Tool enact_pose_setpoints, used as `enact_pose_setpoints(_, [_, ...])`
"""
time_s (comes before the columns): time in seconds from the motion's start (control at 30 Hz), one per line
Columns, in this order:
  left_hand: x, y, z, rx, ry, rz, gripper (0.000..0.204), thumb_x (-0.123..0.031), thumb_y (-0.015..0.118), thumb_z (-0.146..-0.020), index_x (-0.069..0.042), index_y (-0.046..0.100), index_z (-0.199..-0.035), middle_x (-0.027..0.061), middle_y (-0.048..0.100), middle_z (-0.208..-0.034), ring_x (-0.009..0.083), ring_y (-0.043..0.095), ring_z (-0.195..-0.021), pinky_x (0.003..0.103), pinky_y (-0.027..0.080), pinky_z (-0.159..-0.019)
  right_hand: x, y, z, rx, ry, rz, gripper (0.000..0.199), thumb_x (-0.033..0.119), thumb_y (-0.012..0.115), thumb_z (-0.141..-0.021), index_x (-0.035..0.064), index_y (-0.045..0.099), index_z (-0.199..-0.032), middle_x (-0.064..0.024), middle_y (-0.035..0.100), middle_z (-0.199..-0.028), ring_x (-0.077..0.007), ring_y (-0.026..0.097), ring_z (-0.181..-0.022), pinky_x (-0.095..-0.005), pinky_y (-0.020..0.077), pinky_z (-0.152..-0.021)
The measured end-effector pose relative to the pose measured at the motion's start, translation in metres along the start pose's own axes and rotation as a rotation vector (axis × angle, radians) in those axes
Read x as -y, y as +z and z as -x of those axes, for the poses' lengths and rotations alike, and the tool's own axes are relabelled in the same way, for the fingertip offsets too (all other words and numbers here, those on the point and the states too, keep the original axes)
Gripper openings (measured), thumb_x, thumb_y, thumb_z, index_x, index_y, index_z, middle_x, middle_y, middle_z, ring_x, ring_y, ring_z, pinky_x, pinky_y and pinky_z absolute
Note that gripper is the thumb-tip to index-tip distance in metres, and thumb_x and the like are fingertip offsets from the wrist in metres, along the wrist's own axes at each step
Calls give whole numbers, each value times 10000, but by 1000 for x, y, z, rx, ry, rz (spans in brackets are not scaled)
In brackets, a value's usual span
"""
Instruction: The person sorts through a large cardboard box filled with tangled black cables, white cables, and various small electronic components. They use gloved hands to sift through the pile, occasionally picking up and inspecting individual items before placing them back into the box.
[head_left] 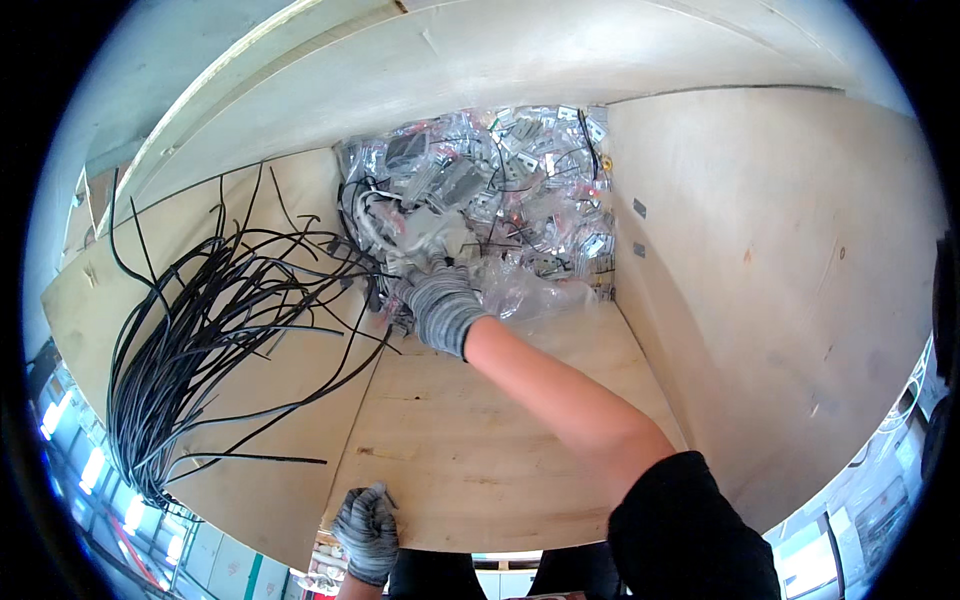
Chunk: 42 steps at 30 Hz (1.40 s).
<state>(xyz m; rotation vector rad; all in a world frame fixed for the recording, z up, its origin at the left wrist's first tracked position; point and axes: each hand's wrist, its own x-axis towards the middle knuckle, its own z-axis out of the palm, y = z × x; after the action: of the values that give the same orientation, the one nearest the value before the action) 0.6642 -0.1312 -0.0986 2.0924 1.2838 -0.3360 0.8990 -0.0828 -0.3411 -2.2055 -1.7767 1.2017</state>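
Note:
My right hand [440, 300], in a grey knit glove, reaches far into a wooden box. Its fingers are closed on a clear plastic bag [425, 232] with something whitish inside; the fingertips are partly hidden. Around it lies a heap of clear bags [545, 195] holding small grey and white parts. A white cable loop [368, 225] shows just left of the held bag. Nearer to me, my left hand [368, 532], gloved alike, is curled over the front edge of the box's wooden floor [470, 430].
A large bundle of black cables [190, 360] hangs over the left wooden panel [255, 500], with loose ends reaching toward the heap. A tall wooden panel [750, 250] closes the right side, and another [500, 60] stands at the back. Two small metal plates [639, 208] sit on the right panel.

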Motion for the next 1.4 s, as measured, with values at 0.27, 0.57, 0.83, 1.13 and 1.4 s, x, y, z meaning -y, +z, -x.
enact_pose_setpoints(0.27, [-70,-7,-57,-189,-550,870,393,-226,662,-812,-47,516,-1129,12,541,-823,99,515,-718,220,434,-654,-198,-35,-52,-668,644,-458,282,256,523,-885,31,637,-1011,-197,660,-896,-336,632,-843,-406,494,-743])
enact_pose_setpoints(0.57, [-77,27,-116,-65,-635,1514,386,-251,706,-810,-75,497,-1082,118,596,-914,280,635,-880,402,563,-738,-241,84,-77,-286,673,-544,354,235,597,-780,45,629,-1078,-205,640,-1046,-360,611,-971,-398,481,-858])
enact_pose_setpoints(0.83, [-74,46,-135,-54,-456,1783,396,-301,696,-817,-107,492,-1095,77,577,-889,321,605,-980,525,490,-885,-269,102,-61,-523,530,-789,325,217,715,-738,-16,614,-941,-189,655,-894,-292,624,-830,-371,477,-768])
enact_pose_setpoints(1.13, [-57,44,-140,-35,-473,1884,451,-229,720,-791,-132,480,-1161,51,557,-965,241,614,-837,362,545,-656,-214,37,-26,-604,674,-1569,251,207,605,-883,59,619,-1085,-45,645,-819,-92,558,-670,-205,450,-593])
enact_pose_setpoints(1.4, [-32,59,-147,-204,-286,1773,322,-167,474,-947,-103,456,-1262,113,545,-1143,190,547,-967,342,471,-878,-32,-62,49,-320,-206,-1120,116,168,630,-837,77,610,-906,-70,607,-872,-192,592,-707,-316,485,-594])
